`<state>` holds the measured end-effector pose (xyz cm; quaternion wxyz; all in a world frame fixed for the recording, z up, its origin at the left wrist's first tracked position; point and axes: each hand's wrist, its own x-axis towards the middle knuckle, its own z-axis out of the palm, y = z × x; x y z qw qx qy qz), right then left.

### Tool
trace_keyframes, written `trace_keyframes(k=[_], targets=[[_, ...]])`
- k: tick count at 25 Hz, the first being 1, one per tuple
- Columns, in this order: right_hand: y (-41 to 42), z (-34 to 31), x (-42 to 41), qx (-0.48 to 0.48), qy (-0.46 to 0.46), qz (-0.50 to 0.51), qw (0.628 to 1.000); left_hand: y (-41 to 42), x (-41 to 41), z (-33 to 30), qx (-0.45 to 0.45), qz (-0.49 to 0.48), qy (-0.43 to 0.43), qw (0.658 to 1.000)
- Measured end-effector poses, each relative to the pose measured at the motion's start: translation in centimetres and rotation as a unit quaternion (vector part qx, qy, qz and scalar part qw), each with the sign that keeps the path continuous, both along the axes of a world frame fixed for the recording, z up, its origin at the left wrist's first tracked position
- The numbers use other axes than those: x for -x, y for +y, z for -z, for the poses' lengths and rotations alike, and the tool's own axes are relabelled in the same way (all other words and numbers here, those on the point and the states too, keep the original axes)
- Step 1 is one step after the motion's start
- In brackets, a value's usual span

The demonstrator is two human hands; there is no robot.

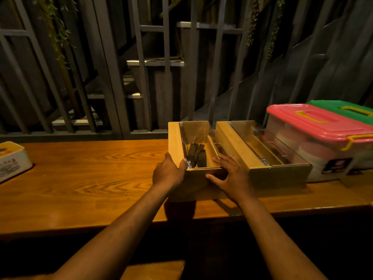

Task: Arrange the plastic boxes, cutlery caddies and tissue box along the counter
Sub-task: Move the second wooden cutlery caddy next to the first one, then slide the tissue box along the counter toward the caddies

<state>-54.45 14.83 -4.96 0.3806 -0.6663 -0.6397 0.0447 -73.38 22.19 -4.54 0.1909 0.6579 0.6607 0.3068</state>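
Observation:
Two wooden cutlery caddies with clear lids stand side by side on the wooden counter [80,178]. The left caddy [174,138] holds dark-handled cutlery. My left hand [168,172] grips its near left corner, thumb on the rim. My right hand [232,174] lies with spread fingers on its near right corner, thumb against the front. The right caddy [280,174] touches a clear plastic box with a pink lid [314,122]. Behind that box is one with a green lid [343,108]. A white tissue box [12,160] sits at the far left.
A dark metal railing [141,77] with hanging plants runs along the back of the counter, stairs beyond it. A wide stretch of bare wood lies between the tissue box and the left caddy. The counter's front edge runs just below my forearms.

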Motion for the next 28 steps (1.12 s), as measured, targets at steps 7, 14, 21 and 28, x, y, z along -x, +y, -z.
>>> trace_keyframes(k=[7,14,21,28], targets=[[-0.5,-0.1,0.4,0.023,-0.051,0.025,0.998,-1.5,0.9,-0.5,0.005,0.035,0.049,0.998],[0.2,-2.1,7.7,-0.007,-0.114,0.023,0.993,-5.6,7.7,-2.5,-0.141,0.044,0.192,0.970],[1.4,-3.7,22.9,-0.034,-0.100,-0.085,0.991,-7.8,23.4,-3.1,-0.128,-0.060,0.264,0.954],[1.9,-2.1,42.9,-0.055,-0.076,-0.143,0.985,-11.8,44.8,-3.0,-0.100,-0.140,0.286,0.943]])
